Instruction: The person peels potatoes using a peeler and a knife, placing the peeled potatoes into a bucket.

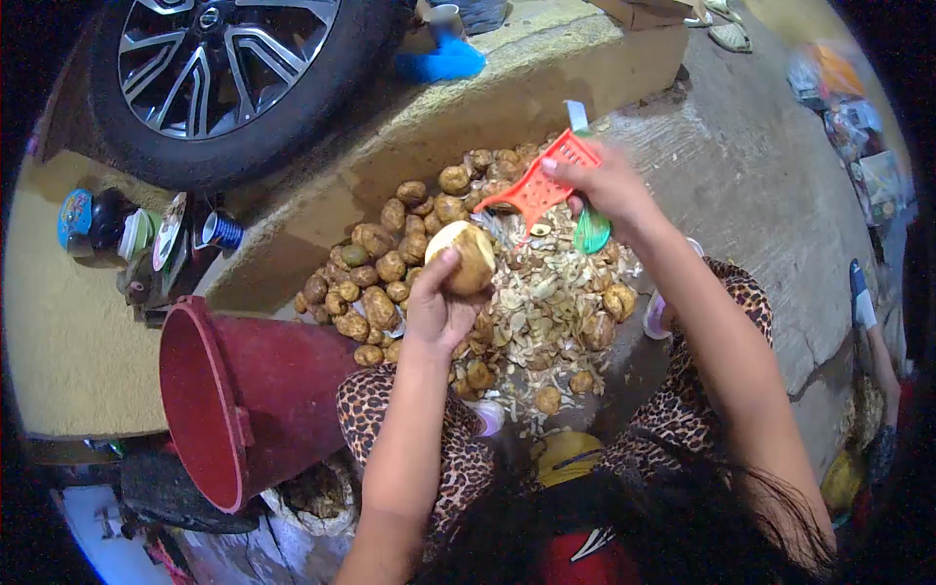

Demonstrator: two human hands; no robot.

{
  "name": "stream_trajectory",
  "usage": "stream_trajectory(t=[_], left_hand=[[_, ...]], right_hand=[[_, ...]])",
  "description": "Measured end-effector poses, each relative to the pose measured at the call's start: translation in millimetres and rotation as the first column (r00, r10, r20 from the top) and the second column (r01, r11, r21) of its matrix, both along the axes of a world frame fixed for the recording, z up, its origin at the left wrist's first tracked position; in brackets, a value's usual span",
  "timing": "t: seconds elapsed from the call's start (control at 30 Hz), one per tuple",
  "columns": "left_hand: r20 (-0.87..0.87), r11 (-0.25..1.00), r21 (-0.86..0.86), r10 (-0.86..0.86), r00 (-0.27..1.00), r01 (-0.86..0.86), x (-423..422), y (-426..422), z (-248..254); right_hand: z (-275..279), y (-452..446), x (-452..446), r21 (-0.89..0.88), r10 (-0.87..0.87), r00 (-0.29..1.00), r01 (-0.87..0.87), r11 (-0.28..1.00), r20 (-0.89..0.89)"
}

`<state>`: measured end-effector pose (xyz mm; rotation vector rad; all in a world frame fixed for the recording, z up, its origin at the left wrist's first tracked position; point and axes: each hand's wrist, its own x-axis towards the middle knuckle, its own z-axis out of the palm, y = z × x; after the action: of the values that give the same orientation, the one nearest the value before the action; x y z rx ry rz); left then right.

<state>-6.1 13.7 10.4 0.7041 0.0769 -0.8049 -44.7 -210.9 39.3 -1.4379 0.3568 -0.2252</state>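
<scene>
My left hand [442,307] is closed around a potato [471,270], whose upper left side is peeled pale while the rest keeps its brown skin. Just to the right and above, my right hand [609,185] grips an orange plastic peeler [542,192] with holes in its body. The peeler is close to the potato; whether they touch I cannot tell. Below both hands lies a heap of potato peelings [541,312]. Unpeeled potatoes [390,239] are piled on the left of the heap. A green plastic piece [592,232] shows under my right hand.
A dark red bucket [283,400] lies on its side at the left. Behind the potatoes runs a concrete step [468,117], with a car wheel [224,88] above it. Cups and small containers [146,229] stand at the left. Bagged items [858,136] lie at the far right.
</scene>
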Motion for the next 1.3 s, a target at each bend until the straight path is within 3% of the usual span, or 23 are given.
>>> stream_trajectory(t=[0.03, 0.13, 0.27, 0.4, 0.53, 0.63, 0.73, 0.87, 0.97, 1.1, 1.2, 1.3], left_hand=[[0.022, 0.996, 0.052, 0.074, 0.997, -0.075, 1.3, -3.9, -2.9], [0.016, 0.997, -0.038, -0.065, 0.998, 0.065, 11.9, 5.0, -13.4], [0.069, 0.946, 0.286, 0.14, 0.988, -0.154, 8.0, -10.0, -11.5], [0.12, 0.995, 0.097, 0.012, 0.993, -0.024, 8.8, -5.9, -14.8], [-0.075, 0.98, -0.197, -0.044, 0.996, 0.029, 6.3, -1.5, -5.6], [-0.144, 0.981, -0.188, 0.012, 0.99, -0.039, 3.4, -5.9, -6.4], [-0.082, 0.97, -0.238, -0.067, 0.994, 0.046, 6.9, -3.5, -19.6], [-0.102, 0.988, -0.144, -0.063, 0.993, 0.048, -0.9, -6.6, -10.4], [-0.222, 1.0, -0.021, 0.002, 0.975, -0.007, -2.5, -8.4, -7.6], [-0.157, 0.997, 0.011, -0.079, 0.984, 0.081, 5.8, -2.2, -28.1], [-0.151, 0.997, 0.012, -0.074, 0.986, 0.076, 2.6, -6.0, -20.0], [-0.135, 0.998, 0.036, -0.054, 0.989, 0.059, -0.6, -9.8, -12.2]], right_hand=[[-2.3, 1.6, -2.0, -0.021, 0.035, 0.999, -0.035, 0.999, -0.018], [5.2, 3.5, -5.6, -0.085, 0.087, 0.991, -0.095, 0.992, -0.101], [4.6, 2.4, -6.0, -0.153, 0.175, 0.963, -0.208, 0.966, -0.206], [-17.1, 1.6, -0.8, -0.185, 0.113, 0.985, -0.136, 0.973, -0.132], [-15.9, -1.1, 0.9, -0.197, 0.041, 0.995, -0.059, 0.979, -0.093], [-19.3, -2.1, 2.7, -0.28, 0.013, 0.999, -0.025, 0.96, -0.044], [-16.3, 2.5, 2.7, -0.307, -0.007, 1.0, -0.002, 0.952, -0.027], [-7.8, 10.3, 0.6, -0.325, -0.035, 0.999, 0.033, 0.945, -0.001], [-1.6, 14.5, -1.7, -0.33, 0.006, 1.0, -0.004, 0.944, 0.003], [-1.1, 4.9, 3.2, -0.285, -0.063, 0.995, 0.081, 0.955, 0.072], [5.1, -3.8, 2.3, -0.126, -0.006, 1.0, 0.004, 0.992, -0.012], [4.6, -1.4, 0.6, -0.093, 0.077, 0.995, -0.083, 0.992, -0.06]])
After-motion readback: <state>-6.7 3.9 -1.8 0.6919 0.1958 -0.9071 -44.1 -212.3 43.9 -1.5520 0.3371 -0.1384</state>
